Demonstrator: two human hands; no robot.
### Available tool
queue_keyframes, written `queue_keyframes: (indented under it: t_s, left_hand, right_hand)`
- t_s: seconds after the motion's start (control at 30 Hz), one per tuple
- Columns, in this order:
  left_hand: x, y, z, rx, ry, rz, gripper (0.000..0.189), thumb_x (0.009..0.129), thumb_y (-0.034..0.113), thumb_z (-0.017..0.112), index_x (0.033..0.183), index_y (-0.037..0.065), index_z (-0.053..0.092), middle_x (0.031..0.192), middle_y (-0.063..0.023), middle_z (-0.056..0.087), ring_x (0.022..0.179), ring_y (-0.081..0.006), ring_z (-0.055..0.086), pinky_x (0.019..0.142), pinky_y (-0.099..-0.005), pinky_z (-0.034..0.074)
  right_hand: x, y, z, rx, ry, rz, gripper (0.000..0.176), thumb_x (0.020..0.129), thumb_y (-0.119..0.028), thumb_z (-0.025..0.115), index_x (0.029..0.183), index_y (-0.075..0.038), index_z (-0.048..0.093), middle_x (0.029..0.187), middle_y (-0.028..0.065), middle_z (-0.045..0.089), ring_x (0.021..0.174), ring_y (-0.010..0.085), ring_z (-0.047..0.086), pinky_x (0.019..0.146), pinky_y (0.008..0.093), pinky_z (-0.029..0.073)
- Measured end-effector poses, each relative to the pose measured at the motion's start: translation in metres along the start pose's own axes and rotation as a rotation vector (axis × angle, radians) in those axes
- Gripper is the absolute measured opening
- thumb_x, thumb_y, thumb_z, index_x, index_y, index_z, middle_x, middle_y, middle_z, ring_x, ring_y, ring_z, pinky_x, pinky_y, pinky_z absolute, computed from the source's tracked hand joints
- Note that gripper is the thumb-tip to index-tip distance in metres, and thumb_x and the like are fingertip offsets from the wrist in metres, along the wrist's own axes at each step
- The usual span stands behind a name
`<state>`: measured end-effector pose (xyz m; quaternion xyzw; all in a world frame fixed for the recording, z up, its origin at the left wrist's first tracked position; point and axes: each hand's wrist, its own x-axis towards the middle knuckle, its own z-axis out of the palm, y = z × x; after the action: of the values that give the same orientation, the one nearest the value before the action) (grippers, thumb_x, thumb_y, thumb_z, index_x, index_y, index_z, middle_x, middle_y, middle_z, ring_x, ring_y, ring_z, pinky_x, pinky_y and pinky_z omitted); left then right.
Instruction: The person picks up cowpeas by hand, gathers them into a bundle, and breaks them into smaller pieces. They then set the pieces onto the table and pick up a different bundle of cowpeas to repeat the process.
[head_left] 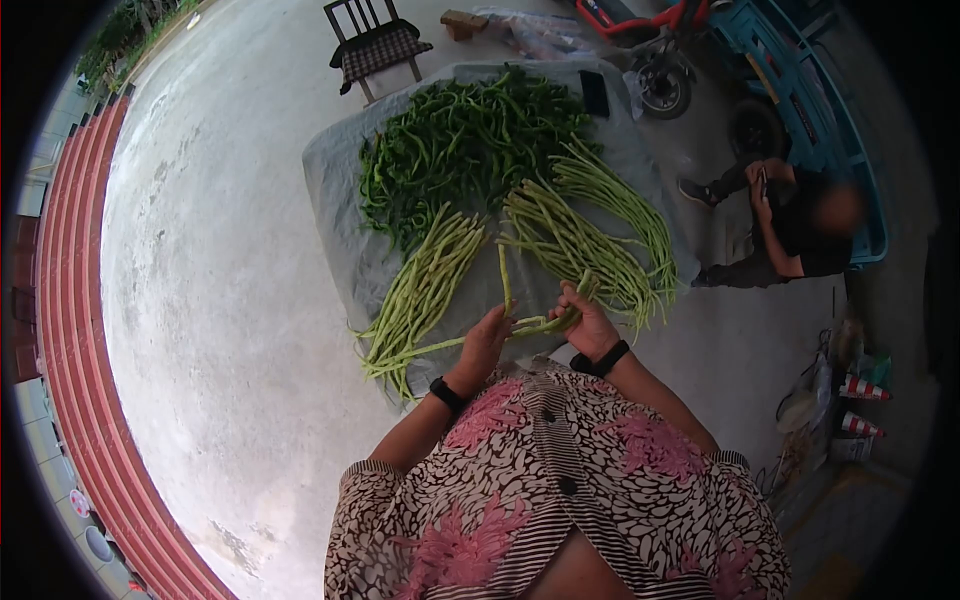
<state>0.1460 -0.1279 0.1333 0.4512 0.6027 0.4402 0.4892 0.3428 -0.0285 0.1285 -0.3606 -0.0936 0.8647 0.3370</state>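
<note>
Both of my hands are in front of my chest, over the near edge of a grey sheet [330, 210]. My left hand [483, 343] is closed on long green beans; one sticks up from the fingers and others trail to the left. My right hand [590, 322] is closed around a folded bunch of long beans [560, 321] that reaches toward my left hand. Beyond, a pile of long beans [425, 285] lies at the left and a larger pile [580, 240] at the right. Green peppers [460, 140] are heaped behind them.
A dark phone [594, 93] lies at the sheet's far right corner. Behind stands a chair [372, 55]. At the right, a seated person [800, 225] holds a phone beside a blue vehicle [800, 90]. Red steps [80, 330] run along the left.
</note>
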Motion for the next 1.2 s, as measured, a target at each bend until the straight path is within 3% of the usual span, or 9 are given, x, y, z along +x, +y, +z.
queue_keyframes:
  t_s: [0.1,0.2,0.4,0.5,0.67,0.77,0.93,1.03,1.2]
  left_hand:
    - [0.000,-0.008,0.000,0.424,-0.071,0.341,0.037,0.088,0.008,0.057,0.124,0.009,0.050,0.097,-0.0138,0.063,0.085,-0.0314,0.063,0.073,-0.0364,0.051]
    - [-0.003,-0.005,0.001,0.457,-0.176,0.364,0.042,0.084,0.009,0.060,0.125,0.011,0.049,0.096,-0.0159,0.062,0.088,-0.0362,0.061,0.076,-0.0387,0.050]
    - [-0.009,0.007,-0.003,0.322,-0.439,0.082,0.046,0.086,0.021,0.061,0.127,0.007,0.048,0.100,-0.0192,0.064,0.093,-0.0362,0.062,0.077,-0.0431,0.050]
    - [-0.010,-0.020,-0.005,0.439,-0.506,-0.055,0.043,0.088,0.025,0.058,0.127,0.007,0.049,0.097,-0.0216,0.064,0.091,-0.0367,0.062,0.075,-0.0439,0.049]
    - [-0.035,-0.129,-0.040,0.569,-0.279,-0.117,0.028,0.086,0.024,0.059,0.108,0.007,0.058,0.088,-0.0210,0.065,0.085,-0.0395,0.062,0.073,-0.0467,0.048]
    - [-0.053,-0.159,-0.075,0.631,-0.239,-0.331,0.021,0.086,0.023,0.059,0.100,0.008,0.061,0.086,-0.0190,0.066,0.084,-0.0389,0.063,0.072,-0.0476,0.048]
    - [-0.069,-0.177,-0.106,0.599,-0.214,-0.569,0.022,0.082,0.026,0.061,0.098,0.011,0.063,0.085,-0.0164,0.067,0.084,-0.0360,0.064,0.074,-0.0474,0.049]
    - [-0.072,-0.196,-0.116,0.672,-0.149,-0.604,0.023,0.080,0.027,0.062,0.099,0.013,0.064,0.087,-0.0138,0.068,0.085,-0.0343,0.065,0.075,-0.0463,0.050]
    - [-0.092,-0.194,-0.145,0.903,-0.209,-0.699,0.031,0.077,0.016,0.062,0.106,0.009,0.065,0.094,-0.0152,0.068,0.093,-0.0299,0.065,0.079,-0.0405,0.051]
  right_hand:
    - [-0.006,-0.005,0.012,-0.016,0.033,0.069,0.029,0.086,-0.014,0.069,0.112,-0.009,0.058,0.083,0.0013,0.060,0.067,0.0112,0.058,0.078,0.0319,0.049]
    - [-0.012,-0.007,0.024,-0.009,-0.015,0.100,0.027,0.086,-0.015,0.069,0.110,-0.009,0.058,0.088,0.0012,0.060,0.066,0.0098,0.057,0.076,0.0301,0.048]
    - [-0.010,0.000,0.016,-0.237,-0.003,0.036,0.028,0.089,-0.036,0.064,0.094,-0.010,0.058,0.091,0.0015,0.060,0.070,0.0089,0.055,0.072,0.0283,0.048]
    - [-0.014,-0.006,0.024,-0.361,0.040,-0.053,0.034,0.090,-0.044,0.060,0.091,-0.010,0.058,0.090,0.0008,0.059,0.075,0.0105,0.055,0.073,0.0302,0.047]
    - [-0.019,-0.034,0.031,-0.466,0.085,-0.301,0.034,0.092,-0.044,0.057,0.087,-0.011,0.056,0.085,0.0011,0.058,0.087,0.0163,0.058,0.083,0.0346,0.046]
    - [-0.021,-0.055,0.028,-0.319,0.007,-0.381,0.031,0.094,-0.042,0.054,0.085,-0.012,0.054,0.078,0.0007,0.057,0.095,0.0194,0.061,0.088,0.0373,0.047]
    - [-0.029,-0.063,0.033,-0.212,-0.020,-0.369,0.028,0.095,-0.041,0.051,0.089,-0.013,0.053,0.074,-0.0019,0.054,0.076,0.0175,0.061,0.082,0.0408,0.050]
    - [-0.033,-0.075,0.034,-0.117,0.003,-0.393,0.027,0.097,-0.040,0.050,0.089,-0.014,0.053,0.073,-0.0025,0.053,0.067,0.0145,0.056,0.077,0.0395,0.050]
    - [-0.049,-0.116,0.024,0.066,-0.076,-0.487,0.026,0.098,-0.038,0.048,0.090,-0.014,0.054,0.072,-0.0029,0.053,0.067,0.0128,0.055,0.074,0.0371,0.049]
